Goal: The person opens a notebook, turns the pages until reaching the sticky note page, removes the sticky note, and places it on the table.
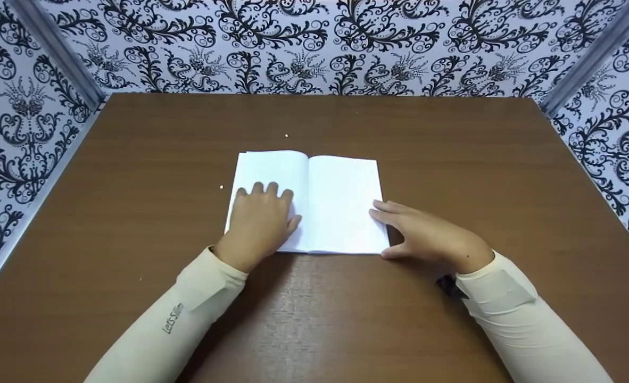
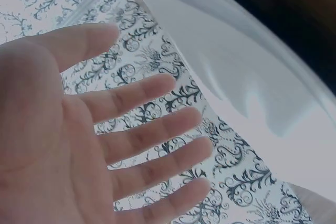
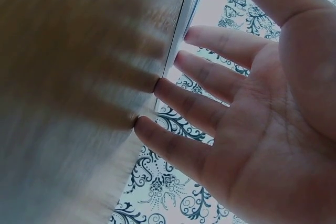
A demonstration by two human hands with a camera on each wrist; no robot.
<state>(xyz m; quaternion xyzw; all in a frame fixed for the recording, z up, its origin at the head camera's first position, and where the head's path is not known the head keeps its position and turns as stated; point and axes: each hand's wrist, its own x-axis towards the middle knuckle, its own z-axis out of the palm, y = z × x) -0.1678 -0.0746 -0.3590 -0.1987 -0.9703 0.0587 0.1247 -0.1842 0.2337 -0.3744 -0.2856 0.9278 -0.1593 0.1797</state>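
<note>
Book (image 1: 308,202): lies spread near the middle of the table (image 1: 314,324), its 2 sides meeting at a raised fold.
Left hand (image 1: 261,215): released, holding nothing; palm down over the left page (image 1: 272,165), fingers apart, thumb out towards the fold. Whether it presses the paper, I cannot tell.
Right hand (image 1: 426,234): loose, not grasping; fingertips at the outer edge of the right page (image 1: 341,207), thumb apart from the fingers at the near corner. In its wrist view at least 2 fingertips meet the table.
Sleeves (image 1: 208,290): 2, cream; the left bears "Let's Slim". A dark object (image 1: 451,287) sits at the right cuff.
Specks (image 1: 286,135): 2, white; 1 beyond the book, 1 beside its left edge.
Walls (image 1: 272,48): black scrollwork on white, around the table.
</note>
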